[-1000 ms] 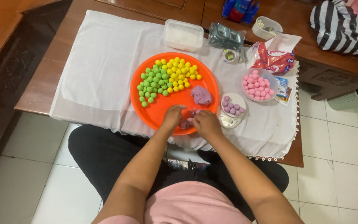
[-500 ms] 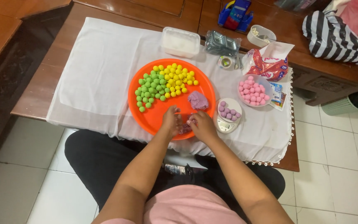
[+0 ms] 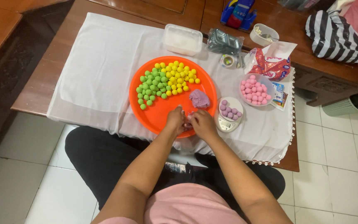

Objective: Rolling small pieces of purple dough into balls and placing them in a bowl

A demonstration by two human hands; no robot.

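Note:
My left hand (image 3: 175, 120) and my right hand (image 3: 202, 124) meet at the near rim of a round orange tray (image 3: 154, 116). Between their fingertips sits a small piece of purple dough (image 3: 188, 119), pinched by both hands. A larger lump of purple dough (image 3: 199, 98) lies on the tray just beyond them. Green dough balls (image 3: 151, 88) and yellow dough balls (image 3: 178, 75) cover the tray's far half.
A small scale with purple balls (image 3: 228, 112) stands right of the tray, a bowl of pink balls (image 3: 254, 89) beyond it. A lidded plastic box (image 3: 182, 39), a red-and-white bag (image 3: 270, 62) and a striped bag (image 3: 336, 37) lie farther back. A white cloth (image 3: 92, 70) covers the wooden table.
The view has shifted a little. Both hands stay together at the tray's near rim, working the small purple piece.

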